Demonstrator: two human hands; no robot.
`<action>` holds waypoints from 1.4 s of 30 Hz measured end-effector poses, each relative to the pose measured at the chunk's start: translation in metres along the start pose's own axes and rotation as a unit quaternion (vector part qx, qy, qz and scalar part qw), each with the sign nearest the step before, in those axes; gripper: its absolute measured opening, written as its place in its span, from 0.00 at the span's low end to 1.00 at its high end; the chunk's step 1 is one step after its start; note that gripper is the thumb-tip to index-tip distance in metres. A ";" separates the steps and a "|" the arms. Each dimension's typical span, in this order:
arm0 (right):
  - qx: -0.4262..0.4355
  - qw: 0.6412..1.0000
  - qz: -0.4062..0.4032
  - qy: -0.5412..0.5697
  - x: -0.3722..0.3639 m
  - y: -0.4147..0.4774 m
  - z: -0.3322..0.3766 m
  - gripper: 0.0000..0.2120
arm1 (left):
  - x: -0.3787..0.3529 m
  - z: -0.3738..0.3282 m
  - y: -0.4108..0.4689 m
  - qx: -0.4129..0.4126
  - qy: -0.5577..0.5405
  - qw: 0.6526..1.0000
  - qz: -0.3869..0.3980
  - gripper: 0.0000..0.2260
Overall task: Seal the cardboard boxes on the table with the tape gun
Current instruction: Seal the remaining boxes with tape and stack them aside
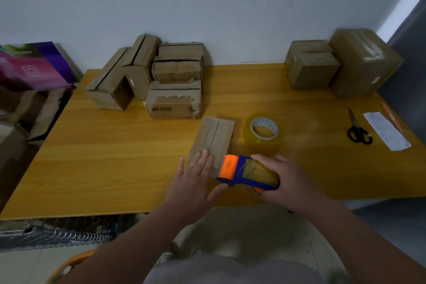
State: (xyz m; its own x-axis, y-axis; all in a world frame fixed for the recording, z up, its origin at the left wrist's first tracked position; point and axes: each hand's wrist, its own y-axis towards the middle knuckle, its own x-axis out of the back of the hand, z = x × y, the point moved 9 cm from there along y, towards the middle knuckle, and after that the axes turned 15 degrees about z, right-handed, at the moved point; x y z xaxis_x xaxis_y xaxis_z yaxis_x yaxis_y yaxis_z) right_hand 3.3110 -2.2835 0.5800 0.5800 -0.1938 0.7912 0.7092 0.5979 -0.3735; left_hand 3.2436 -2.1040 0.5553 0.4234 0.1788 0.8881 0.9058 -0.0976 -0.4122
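Observation:
A small cardboard box (213,136) lies near the table's front edge, its top flaps meeting along a centre seam. My left hand (193,182) rests flat with straight fingers on the box's near end. My right hand (283,180) grips a blue and orange tape gun (244,172) loaded with clear tape. The gun's orange head sits at the near right corner of the box. Several more cardboard boxes (159,76) are piled at the back left of the table, and others (341,62) stand at the back right.
A spare roll of clear tape (264,130) lies just right of the box. Black scissors (357,128), a paper slip (386,130) and an orange pen (389,115) lie at the table's right edge. The wooden table (103,163) backs onto a wall; a purple box (36,64) sits off its left.

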 end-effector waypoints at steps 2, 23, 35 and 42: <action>-0.003 1.000 0.004 -0.003 -0.001 0.001 0.000 0.40 | -0.001 -0.007 0.003 -0.028 0.019 0.999 0.012 0.45; 0.030 0.996 0.030 0.082 0.036 -0.033 -0.015 0.40 | 0.010 -0.003 0.015 -0.079 0.064 0.993 0.056 0.51; -0.048 0.994 0.101 -0.018 0.018 0.004 0.017 0.36 | 0.012 -0.006 0.013 -0.081 0.053 0.993 0.060 0.46; -0.079 0.985 0.154 -0.009 0.023 0.018 0.024 0.33 | 0.013 -0.008 0.012 -0.089 0.038 0.993 0.061 0.47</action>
State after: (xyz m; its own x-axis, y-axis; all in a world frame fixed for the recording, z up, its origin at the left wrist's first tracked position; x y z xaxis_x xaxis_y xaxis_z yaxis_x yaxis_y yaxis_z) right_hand 3.3270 -2.2585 0.6035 0.7712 -0.0064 0.6366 0.5549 0.4970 -0.6672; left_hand 3.2598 -2.1108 0.5633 0.5211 0.0815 0.8496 0.8288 -0.2862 -0.4808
